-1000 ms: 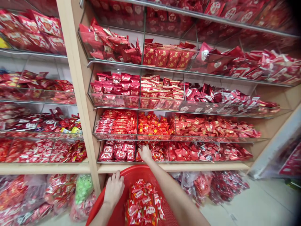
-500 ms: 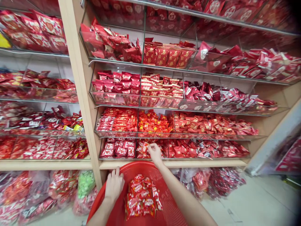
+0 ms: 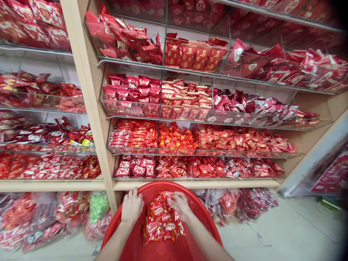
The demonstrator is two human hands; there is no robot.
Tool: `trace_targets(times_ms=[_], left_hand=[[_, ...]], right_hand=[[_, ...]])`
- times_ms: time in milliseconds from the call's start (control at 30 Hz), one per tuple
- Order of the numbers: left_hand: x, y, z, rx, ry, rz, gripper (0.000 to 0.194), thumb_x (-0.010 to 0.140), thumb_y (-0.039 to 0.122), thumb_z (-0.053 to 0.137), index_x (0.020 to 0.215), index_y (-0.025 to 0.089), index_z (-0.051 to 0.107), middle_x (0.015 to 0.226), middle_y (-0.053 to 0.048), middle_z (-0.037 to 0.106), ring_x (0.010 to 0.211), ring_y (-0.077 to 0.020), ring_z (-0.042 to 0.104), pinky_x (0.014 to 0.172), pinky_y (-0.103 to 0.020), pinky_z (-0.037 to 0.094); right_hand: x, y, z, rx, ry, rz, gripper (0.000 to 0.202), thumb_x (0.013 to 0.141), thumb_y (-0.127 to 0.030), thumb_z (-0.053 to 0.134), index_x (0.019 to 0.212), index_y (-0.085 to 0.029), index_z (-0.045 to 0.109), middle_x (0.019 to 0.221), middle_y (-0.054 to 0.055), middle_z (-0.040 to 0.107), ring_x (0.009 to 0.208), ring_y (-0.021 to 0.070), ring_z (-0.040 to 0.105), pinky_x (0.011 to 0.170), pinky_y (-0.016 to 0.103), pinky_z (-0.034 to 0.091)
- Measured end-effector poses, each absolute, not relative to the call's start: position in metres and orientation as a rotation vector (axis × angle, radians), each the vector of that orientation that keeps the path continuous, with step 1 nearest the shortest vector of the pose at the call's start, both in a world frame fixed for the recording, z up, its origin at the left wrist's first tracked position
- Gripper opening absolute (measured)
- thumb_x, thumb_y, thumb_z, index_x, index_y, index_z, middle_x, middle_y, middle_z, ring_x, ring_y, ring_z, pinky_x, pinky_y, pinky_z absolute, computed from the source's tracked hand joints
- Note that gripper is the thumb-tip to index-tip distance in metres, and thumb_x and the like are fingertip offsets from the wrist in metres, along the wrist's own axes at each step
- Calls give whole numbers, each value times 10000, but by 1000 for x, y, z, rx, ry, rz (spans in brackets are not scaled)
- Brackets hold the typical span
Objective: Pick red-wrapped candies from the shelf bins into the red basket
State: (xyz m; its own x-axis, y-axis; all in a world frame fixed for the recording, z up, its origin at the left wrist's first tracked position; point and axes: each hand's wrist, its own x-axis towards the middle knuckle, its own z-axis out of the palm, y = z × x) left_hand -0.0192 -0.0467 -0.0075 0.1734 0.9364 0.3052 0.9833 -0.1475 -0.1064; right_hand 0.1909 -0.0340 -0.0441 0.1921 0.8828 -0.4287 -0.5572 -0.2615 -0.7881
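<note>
The work in hand, judged from hand position, is handling at the packet pile. The right hand [image 3: 180,206] is inside the red plastic basket [image 3: 160,185], at the upper right edge of the heap of glossy red packets [image 3: 160,214]. Its fingers are partly curled, with a narrow gap near the thumb. Whether a packet is pinched between the fingertips cannot be told. The left hand [image 3: 132,206] lies at the basket's left rim, fingers bent over the edge; the thumb is hidden, so grip firmness cannot be told.

By judgement, moving the right hand out of the basket calls for lifting above the rim, with the left hand steadying that rim. Releasing a packet calls for a low opening of the fingers, as the slick film may slide on the pile.

The basket is round, with a smooth rim and a perforated wall. The packets are flat, pillow-shaped sachets with crimped ends, pale lettering and bright highlights.

Beyond the rim, a pale wood-grain ledge [image 3: 206,184] runs below the lowest shelf row. Loose red packets [image 3: 174,167] fill a compartment there, beside square heart-print packets [image 3: 138,170]. Transparent front panels retain the stock. Beneath the ledge, clear crinkled bags [image 3: 255,204] and a green-filled bag [image 3: 98,206] rest near the tiled floor [image 3: 261,232].
</note>
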Motion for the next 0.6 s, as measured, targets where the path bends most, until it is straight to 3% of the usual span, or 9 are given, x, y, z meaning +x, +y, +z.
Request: trace_targets(times_ms=[167, 400, 500, 600], left_hand=[[-18, -46, -8, -2164, -1806, -241, 305, 831, 192, 374, 897, 146, 668, 1188, -139, 553, 967, -248, 495, 797, -383, 359], [-16, -44, -14, -2161, -1790, -247, 287, 820, 191, 395, 905, 145, 666, 1211, -146, 530, 963, -245, 485, 793, -384, 357], [-16, -43, -14, -2168, -1797, -247, 288, 819, 191, 397, 907, 144, 668, 1225, -149, 524, 970, -246, 484, 801, -387, 355], [-16, -43, -13, -2166, -1805, -245, 290, 818, 190, 397, 906, 144, 669, 1221, -151, 533, 984, -254, 486, 808, -390, 356]], right_hand=[[189, -39, -56, -1168, -273, 1472, 256, 694, -75, 594, 813, -204, 409, 587, -54, 600, 619, 150, 690, 602, 225, 554], [187, -43, -58, -1153, -367, 1435, 290, 692, -130, 626, 873, -199, 410, 648, -35, 617, 681, 160, 697, 674, 240, 553], [186, -40, -57, -1226, -508, 1411, 280, 709, -150, 604, 920, -185, 423, 664, -29, 609, 635, 153, 684, 641, 249, 540], [189, -37, -57, -1438, -738, 1274, 242, 754, -206, 550, 970, -179, 445, 669, -34, 588, 479, 132, 614, 497, 247, 487]])
